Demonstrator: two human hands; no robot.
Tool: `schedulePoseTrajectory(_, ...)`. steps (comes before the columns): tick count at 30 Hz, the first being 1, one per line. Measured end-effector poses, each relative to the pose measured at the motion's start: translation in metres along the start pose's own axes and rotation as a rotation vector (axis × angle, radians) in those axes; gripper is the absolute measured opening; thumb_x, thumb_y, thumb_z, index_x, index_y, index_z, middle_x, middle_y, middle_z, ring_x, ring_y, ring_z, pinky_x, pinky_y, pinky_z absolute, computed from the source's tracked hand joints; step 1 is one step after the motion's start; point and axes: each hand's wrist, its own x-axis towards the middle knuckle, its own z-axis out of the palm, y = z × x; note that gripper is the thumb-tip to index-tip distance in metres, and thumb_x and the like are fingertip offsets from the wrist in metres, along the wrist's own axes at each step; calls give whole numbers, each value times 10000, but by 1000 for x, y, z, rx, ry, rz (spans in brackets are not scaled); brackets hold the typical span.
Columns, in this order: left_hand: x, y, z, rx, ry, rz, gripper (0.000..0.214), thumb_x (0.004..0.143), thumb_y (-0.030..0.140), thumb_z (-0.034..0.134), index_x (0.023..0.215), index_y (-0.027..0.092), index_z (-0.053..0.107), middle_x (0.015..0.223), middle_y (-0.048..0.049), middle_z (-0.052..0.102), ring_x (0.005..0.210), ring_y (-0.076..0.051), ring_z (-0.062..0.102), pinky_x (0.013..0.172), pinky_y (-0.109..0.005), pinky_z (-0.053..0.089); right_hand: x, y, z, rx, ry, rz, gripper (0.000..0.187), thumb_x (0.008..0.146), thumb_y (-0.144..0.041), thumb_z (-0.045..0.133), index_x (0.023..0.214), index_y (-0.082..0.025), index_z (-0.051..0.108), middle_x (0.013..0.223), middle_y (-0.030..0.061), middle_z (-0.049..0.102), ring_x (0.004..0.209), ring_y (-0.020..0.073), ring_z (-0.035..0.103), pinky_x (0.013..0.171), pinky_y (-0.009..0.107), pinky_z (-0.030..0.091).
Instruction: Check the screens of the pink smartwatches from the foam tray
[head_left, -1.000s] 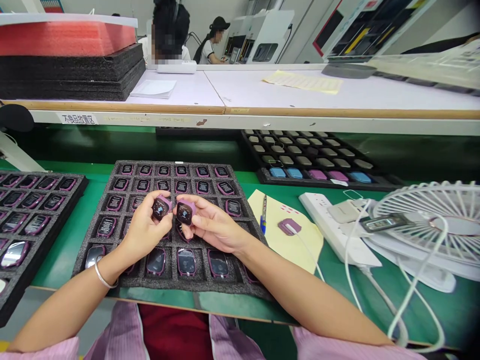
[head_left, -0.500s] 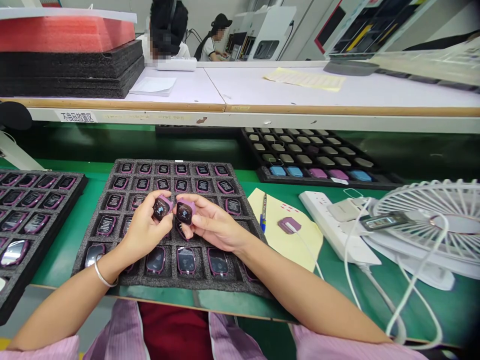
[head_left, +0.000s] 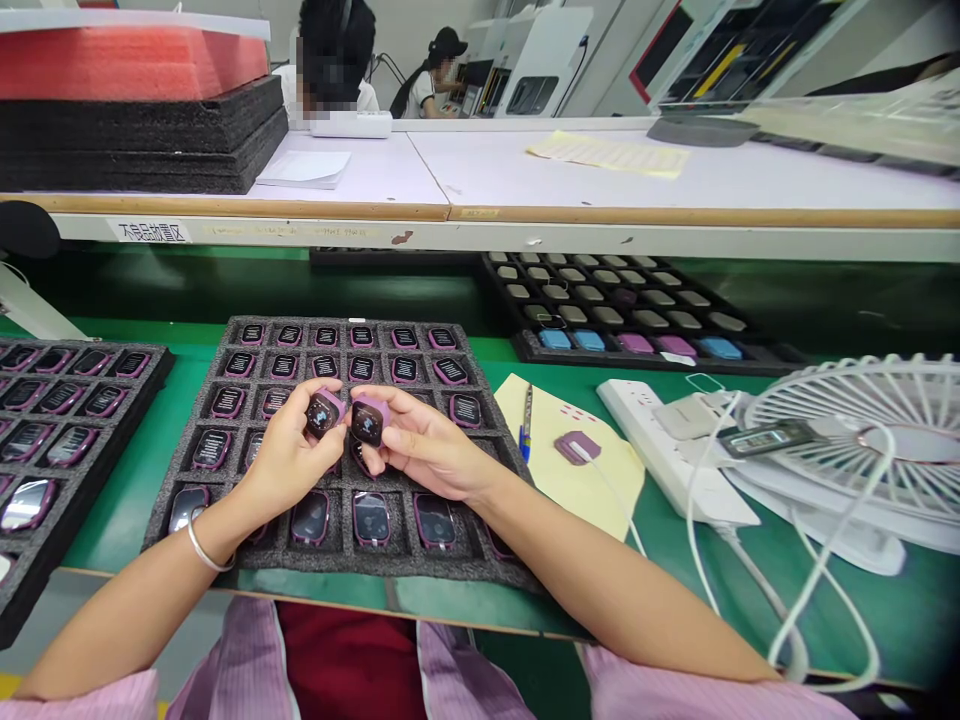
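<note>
My left hand (head_left: 289,440) is closed around a purple smartwatch body (head_left: 324,412) whose dark screen is lit with a small graphic. Beside it, my right hand (head_left: 427,445) grips a second purple smartwatch body (head_left: 369,420), its screen lit in a like way. Both are held close together with their screens tilted towards me. Beneath them lies a grey foam tray (head_left: 191,400) with rows of pockets holding similar purple-rimmed watches; many in the back rows show white text. My hands and forearms hide some middle pockets.
Another foam tray of watches (head_left: 79,400) lies at the left. Yellow paper (head_left: 600,490) at the right bears a pen (head_left: 526,425) and a cabled purple piece (head_left: 576,447). Beyond are a power strip (head_left: 675,460), a white fan (head_left: 862,430) and loose cables. A shelf edge (head_left: 525,240) crosses above.
Both hands keep their hold on the two smartwatch bodies in almost the same place. In the background, a person's head has shifted slightly.
</note>
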Motion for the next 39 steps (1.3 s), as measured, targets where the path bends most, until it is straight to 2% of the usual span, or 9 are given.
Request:
schedulePoseTrajectory(3, -1, 0, 0, 5, 13, -7, 393, 844, 281, 625, 1223, 189, 576, 1073, -59, 668, 1003, -203, 623, 802, -294, 493, 0, 0, 0, 3, 3, -4, 463, 824, -322, 867, 1238, -282, 662, 1033, -8, 661, 707, 111, 680, 710, 258, 550)
schedulePoseTrajectory(9, 1, -2, 0, -38, 7, 5, 382, 821, 251, 629, 1193, 176, 586, 1094, -63, 674, 960, -182, 634, 862, -305, 501, -1, 0, 0, 3, 2, 8, 456, 827, -321, 864, 1239, -279, 673, 1018, -9, 688, 689, 104, 674, 712, 258, 538)
schedulePoseTrajectory(12, 4, -2, -2, -108, 53, -51, 394, 794, 269, 682, 1167, 171, 602, 1106, -67, 661, 1025, -191, 629, 905, -305, 501, 1, -1, 1, 0, 42, 19, 494, 819, -324, 864, 1265, -264, 659, 1039, 9, 718, 697, 119, 680, 709, 270, 538)
schedulePoseTrajectory(15, 8, 0, -3, -239, 57, -192, 514, 778, 322, 737, 1243, 172, 577, 1023, -41, 649, 783, -140, 631, 713, -272, 517, 5, -3, -1, 21, 125, 29, 497, 848, -319, 820, 1299, -242, 625, 1081, 45, 748, 735, 143, 704, 726, 283, 538)
schedulePoseTrajectory(17, 9, 2, -4, -352, 34, -282, 628, 773, 360, 753, 1328, 173, 528, 927, -8, 636, 589, -97, 572, 559, -249, 470, 8, -4, -3, 42, 177, 32, 460, 870, -306, 775, 1291, -227, 607, 1082, 69, 762, 750, 157, 714, 748, 299, 542)
schedulePoseTrajectory(19, 9, 5, -5, -470, 15, -336, 690, 767, 396, 759, 1365, 165, 503, 863, 11, 626, 533, -95, 572, 512, -241, 459, 10, -5, -6, 50, 212, 21, 407, 873, -288, 743, 1249, -215, 607, 1062, 78, 770, 742, 164, 714, 754, 311, 547)
schedulePoseTrajectory(23, 9, 7, -6, -608, -8, -371, 670, 783, 454, 756, 1338, 144, 543, 816, -4, 658, 570, -134, 646, 533, -255, 519, 12, -6, -9, 32, 247, -6, 326, 863, -267, 707, 1176, -211, 631, 1048, 62, 758, 680, 148, 692, 701, 306, 551)
schedulePoseTrajectory(27, 9, 6, -7, -655, -9, -359, 616, 786, 468, 766, 1278, 142, 589, 845, -28, 702, 617, -165, 704, 587, -288, 585, 12, -3, -8, -46, 278, -26, 329, 869, -273, 698, 1186, -212, 633, 1020, 49, 738, 695, 151, 700, 697, 303, 549)
schedulePoseTrajectory(39, 9, 7, -7, -626, -25, -379, 591, 775, 410, 782, 1277, 160, 595, 901, -26, 707, 661, -185, 754, 661, -323, 651, 11, 1, -7, -174, 288, -85, 372, 781, -204, 754, 1139, -223, 653, 921, 5, 722, 654, 140, 694, 660, 296, 539)
